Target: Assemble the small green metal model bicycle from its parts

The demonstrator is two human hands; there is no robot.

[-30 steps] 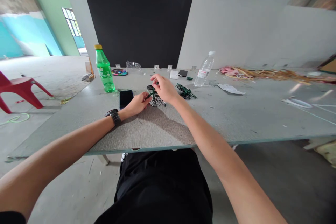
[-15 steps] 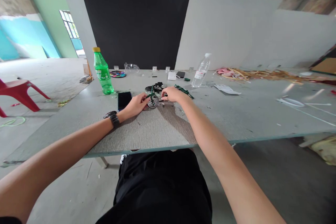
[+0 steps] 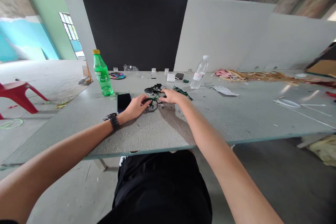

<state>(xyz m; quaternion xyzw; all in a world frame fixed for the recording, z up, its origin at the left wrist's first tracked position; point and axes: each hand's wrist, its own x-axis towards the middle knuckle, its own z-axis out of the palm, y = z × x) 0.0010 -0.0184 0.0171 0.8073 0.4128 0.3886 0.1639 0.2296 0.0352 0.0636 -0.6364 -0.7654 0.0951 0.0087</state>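
A small spoked wheel point(image 3: 152, 106) with a dark green bicycle-like frame piece sits upright on the table. My left hand point(image 3: 137, 105) is closed on its left side, thumb and fingers pressed against the green part. From the right, my right hand point(image 3: 171, 96) reaches in with bent fingers at the green piece's upper end; its fingertips are too small to show the grip clearly. Just behind lie black model bicycle parts point(image 3: 154, 89). Beside my right hand is a green model frame point(image 3: 183, 92).
A dark phone point(image 3: 123, 102) lies left of my left hand. Farther out stand a green bottle point(image 3: 103, 75) and a clear water bottle point(image 3: 199, 72). White and black small boxes point(image 3: 171, 77) sit at the back, with a paper sheet point(image 3: 224, 90) to the right.
The green piece on the wheel stood nearly upright before and now slants to the right, towards my right hand. My right hand has shifted slightly to meet it; the left stays on the wheel.
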